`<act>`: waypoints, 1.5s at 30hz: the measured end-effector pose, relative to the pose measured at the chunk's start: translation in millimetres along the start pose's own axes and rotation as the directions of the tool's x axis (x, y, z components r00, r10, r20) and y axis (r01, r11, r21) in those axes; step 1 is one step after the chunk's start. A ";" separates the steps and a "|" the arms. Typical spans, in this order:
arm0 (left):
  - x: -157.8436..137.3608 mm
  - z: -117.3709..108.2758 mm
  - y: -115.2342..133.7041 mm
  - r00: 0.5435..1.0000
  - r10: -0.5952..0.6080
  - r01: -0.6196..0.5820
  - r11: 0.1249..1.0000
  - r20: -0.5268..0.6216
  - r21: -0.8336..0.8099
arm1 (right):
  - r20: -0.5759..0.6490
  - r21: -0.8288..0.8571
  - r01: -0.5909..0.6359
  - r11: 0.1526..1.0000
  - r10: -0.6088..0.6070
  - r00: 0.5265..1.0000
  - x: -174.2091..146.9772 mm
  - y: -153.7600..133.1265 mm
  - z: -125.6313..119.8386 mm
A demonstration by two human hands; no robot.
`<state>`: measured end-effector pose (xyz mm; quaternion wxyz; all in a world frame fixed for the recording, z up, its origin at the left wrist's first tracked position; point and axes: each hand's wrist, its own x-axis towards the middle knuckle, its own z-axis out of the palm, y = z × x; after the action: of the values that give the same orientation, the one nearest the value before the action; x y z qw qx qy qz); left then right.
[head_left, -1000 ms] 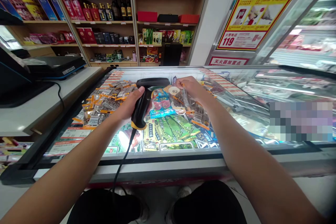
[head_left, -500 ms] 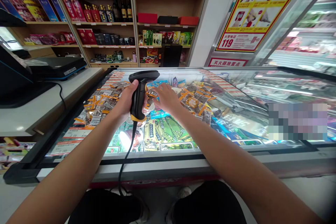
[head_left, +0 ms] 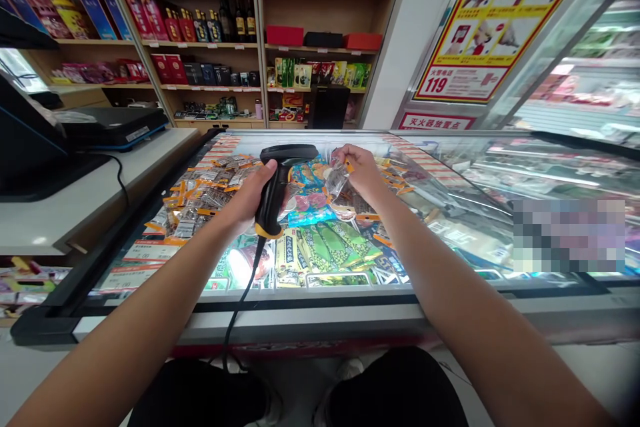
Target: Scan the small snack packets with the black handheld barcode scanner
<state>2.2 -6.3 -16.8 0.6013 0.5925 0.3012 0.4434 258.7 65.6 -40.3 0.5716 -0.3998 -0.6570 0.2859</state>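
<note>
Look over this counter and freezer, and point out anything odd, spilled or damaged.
One oddity: coarse coloured squares at the right, over the freezer, hide whatever is there. I see no spill or damage around the scanner in the left hand or the packet in the right hand.

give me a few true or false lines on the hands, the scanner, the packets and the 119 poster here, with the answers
1. The left hand grips a black scanner. True.
2. The right hand holds nothing. False: it pinches a clear packet.
3. A cord runs from the bottom of the scanner's handle. True.
4. The green packets lie farther from the person than the blue packet. False: they lie nearer the person.
5. The poster marked 119 is to the left of the wooden shelves. False: it is to their right.
</note>
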 end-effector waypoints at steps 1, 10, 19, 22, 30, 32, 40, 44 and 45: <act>-0.2 -0.4 -2.4 1.000 -0.006 0.006 1.000 0.030 0.014 | 0.061 0.146 -0.074 0.987 0.066 0.996 -1.0 -3.7 -3.2; -5.6 1.0 -10.7 0.985 -0.048 0.034 0.996 0.169 0.082 | 0.346 0.329 -0.369 0.869 0.253 0.903 -11.1 -24.9 -7.9; -7.2 -1.1 -13.3 0.978 -0.050 0.032 0.995 0.202 0.091 | 0.357 0.184 -0.326 0.927 0.246 0.901 -10.1 -29.0 -4.7; -3.7 -3.9 -10.7 0.990 -0.006 -0.006 0.997 0.144 0.079 | 0.211 -0.167 -0.247 0.954 0.279 0.937 -6.1 -27.5 -12.7; 2.9 -12.8 10.8 0.985 0.139 -0.139 0.990 -0.103 0.003 | -0.048 -0.933 -0.024 0.358 -0.057 0.997 -16.3 -22.2 1.4; 2.5 -13.2 11.3 0.985 0.141 -0.142 0.990 -0.102 -0.002 | 0.094 -0.918 0.096 0.386 -0.023 0.995 -21.2 -23.6 24.0; 5.8 -6.2 -3.6 0.996 0.074 -0.072 0.996 -0.047 0.051 | 0.156 -0.885 0.036 0.464 0.224 0.962 -34.0 -0.1 92.8; 5.4 -0.5 -9.6 0.998 0.055 -0.055 0.996 -0.003 0.076 | 0.141 -0.796 -0.045 0.603 0.258 0.956 -30.0 9.1 84.5; 4.7 0.4 -11.0 0.999 0.053 -0.053 0.995 0.006 0.081 | 0.135 -0.752 -0.069 0.656 0.255 0.957 -28.2 9.4 80.8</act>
<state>6.5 -1.3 -26.7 0.5654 0.6249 0.3020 0.4457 182.2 53.0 -77.7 0.2529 -0.6185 -0.7386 0.0894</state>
